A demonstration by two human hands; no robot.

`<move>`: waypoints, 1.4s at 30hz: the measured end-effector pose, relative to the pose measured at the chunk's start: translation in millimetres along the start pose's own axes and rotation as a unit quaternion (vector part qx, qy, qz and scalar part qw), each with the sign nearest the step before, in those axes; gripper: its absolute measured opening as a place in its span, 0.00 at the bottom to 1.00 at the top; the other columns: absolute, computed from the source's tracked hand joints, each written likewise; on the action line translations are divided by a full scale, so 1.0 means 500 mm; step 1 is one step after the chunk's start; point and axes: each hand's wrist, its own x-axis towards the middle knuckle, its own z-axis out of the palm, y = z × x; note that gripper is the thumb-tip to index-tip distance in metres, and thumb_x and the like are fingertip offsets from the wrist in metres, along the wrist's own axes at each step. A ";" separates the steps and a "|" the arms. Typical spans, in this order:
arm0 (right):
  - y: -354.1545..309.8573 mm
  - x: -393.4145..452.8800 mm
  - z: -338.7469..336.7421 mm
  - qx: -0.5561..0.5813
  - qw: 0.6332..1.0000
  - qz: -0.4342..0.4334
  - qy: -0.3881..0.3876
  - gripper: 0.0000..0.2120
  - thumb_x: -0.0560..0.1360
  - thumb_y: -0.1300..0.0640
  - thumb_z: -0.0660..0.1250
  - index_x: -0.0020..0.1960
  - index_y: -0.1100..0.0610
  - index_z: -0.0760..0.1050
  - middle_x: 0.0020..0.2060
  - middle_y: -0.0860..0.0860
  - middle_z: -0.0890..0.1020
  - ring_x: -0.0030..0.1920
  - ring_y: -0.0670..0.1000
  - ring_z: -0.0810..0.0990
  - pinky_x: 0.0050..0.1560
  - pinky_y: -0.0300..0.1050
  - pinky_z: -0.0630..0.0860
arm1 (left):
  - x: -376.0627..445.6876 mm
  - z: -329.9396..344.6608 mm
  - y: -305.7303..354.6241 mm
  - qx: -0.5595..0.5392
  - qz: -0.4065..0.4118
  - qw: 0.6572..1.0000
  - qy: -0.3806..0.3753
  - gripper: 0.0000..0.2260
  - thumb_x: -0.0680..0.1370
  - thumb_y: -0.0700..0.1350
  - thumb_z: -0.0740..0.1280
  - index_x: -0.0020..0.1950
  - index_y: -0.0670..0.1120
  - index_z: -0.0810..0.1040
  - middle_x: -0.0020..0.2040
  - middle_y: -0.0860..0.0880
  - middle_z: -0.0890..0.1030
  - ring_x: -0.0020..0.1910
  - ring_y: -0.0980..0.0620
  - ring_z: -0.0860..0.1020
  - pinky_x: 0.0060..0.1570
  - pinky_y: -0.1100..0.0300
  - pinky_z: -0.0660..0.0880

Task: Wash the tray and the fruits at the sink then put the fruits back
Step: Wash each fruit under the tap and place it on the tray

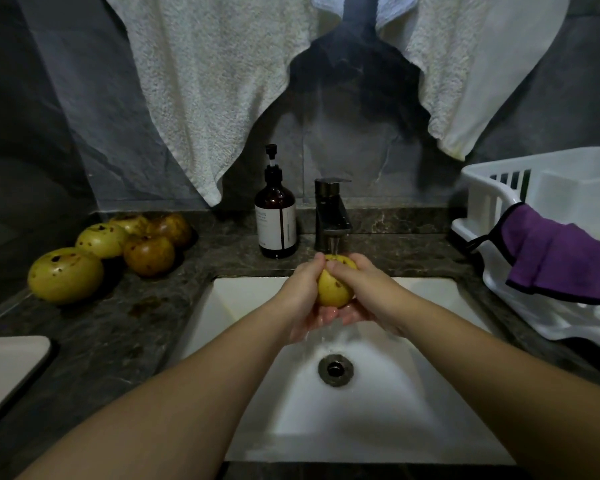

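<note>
Over the white sink (430,393), both my hands hold one yellow-green spotted fruit (334,289) under water running from the dark faucet (330,213). My left hand (300,296) cups it from the left and below. My right hand (361,289) wraps it from the right, fingers over its top. Several more spotted fruits (101,251) lie on the dark counter at the left. A white tray's corner (4,368) shows at the lower left edge.
A brown pump bottle (275,216) stands left of the faucet. A white dish rack (548,216) with a purple cloth (561,258) draped over its rim fills the right counter. White towels (205,81) hang on the wall above. The drain (335,369) sits mid-sink.
</note>
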 end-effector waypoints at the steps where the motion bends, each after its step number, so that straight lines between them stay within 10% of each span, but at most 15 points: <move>1: -0.001 0.000 0.003 -0.013 1.000 -0.007 0.022 0.21 0.78 0.37 0.68 0.66 0.43 0.66 0.54 0.57 0.82 0.40 0.56 0.88 0.37 0.49 0.84 | 0.000 0.002 0.000 -0.004 0.000 1.000 -0.004 0.24 0.83 0.66 0.59 0.73 0.55 0.72 0.58 0.36 0.83 0.39 0.46 0.84 0.29 0.62 0.77; 7: -0.007 -0.005 -0.002 0.035 0.999 -0.005 -0.027 0.17 0.83 0.48 0.64 0.70 0.46 0.67 0.55 0.61 0.82 0.33 0.56 0.84 0.29 0.45 0.81 | 0.004 -0.004 0.002 -0.019 -0.014 1.000 0.017 0.25 0.83 0.68 0.57 0.72 0.53 0.74 0.49 0.40 0.81 0.31 0.51 0.78 0.25 0.63 0.76; 20: 0.001 0.012 0.005 0.087 0.995 0.039 0.013 0.30 0.73 0.42 0.76 0.68 0.41 0.64 0.56 0.61 0.81 0.47 0.66 0.87 0.57 0.65 0.82 | 0.007 0.015 -0.007 0.022 0.065 0.997 0.041 0.18 0.84 0.66 0.55 0.69 0.59 0.67 0.60 0.39 0.81 0.41 0.45 0.87 0.37 0.54 0.82; 25: -0.002 0.007 -0.012 0.118 0.991 0.049 -0.030 0.27 0.79 0.42 0.67 0.71 0.56 0.69 0.52 0.61 0.86 0.43 0.61 0.87 0.30 0.41 0.72 | 0.004 -0.002 -0.002 0.086 0.087 0.990 0.072 0.22 0.80 0.73 0.55 0.64 0.61 0.71 0.56 0.44 0.83 0.42 0.48 0.84 0.35 0.57 0.79; 29: 0.002 0.005 -0.004 0.168 0.976 0.121 -0.060 0.28 0.79 0.36 0.63 0.68 0.57 0.73 0.51 0.65 0.85 0.40 0.59 0.85 0.27 0.39 0.73 | 0.008 -0.009 -0.008 0.104 0.070 0.990 0.070 0.23 0.77 0.74 0.60 0.62 0.60 0.74 0.57 0.45 0.84 0.50 0.43 0.87 0.48 0.47 0.84; 34: 0.007 0.025 -0.002 0.118 0.985 0.120 -0.027 0.31 0.76 0.32 0.65 0.63 0.58 0.76 0.37 0.60 0.84 0.29 0.53 0.80 0.24 0.39 0.72 | 0.010 0.008 -0.006 0.091 0.049 0.992 0.076 0.30 0.77 0.75 0.59 0.66 0.53 0.75 0.53 0.44 0.84 0.45 0.46 0.85 0.34 0.58 0.80; 37: 0.014 0.027 -0.013 0.099 0.992 0.073 -0.022 0.26 0.77 0.38 0.64 0.65 0.57 0.74 0.40 0.60 0.82 0.38 0.59 0.81 0.39 0.46 0.72 | 0.011 0.008 -0.004 0.067 -0.010 0.997 0.038 0.34 0.77 0.75 0.58 0.68 0.50 0.76 0.50 0.38 0.85 0.37 0.44 0.85 0.27 0.60 0.76; 42: 0.014 0.025 -0.002 0.071 0.990 0.114 -0.029 0.35 0.75 0.27 0.61 0.63 0.56 0.76 0.42 0.62 0.86 0.31 0.54 0.84 0.28 0.39 0.72 | 0.030 0.006 -0.006 0.149 0.086 0.980 0.095 0.26 0.80 0.71 0.59 0.66 0.53 0.73 0.59 0.43 0.81 0.53 0.43 0.84 0.49 0.44 0.85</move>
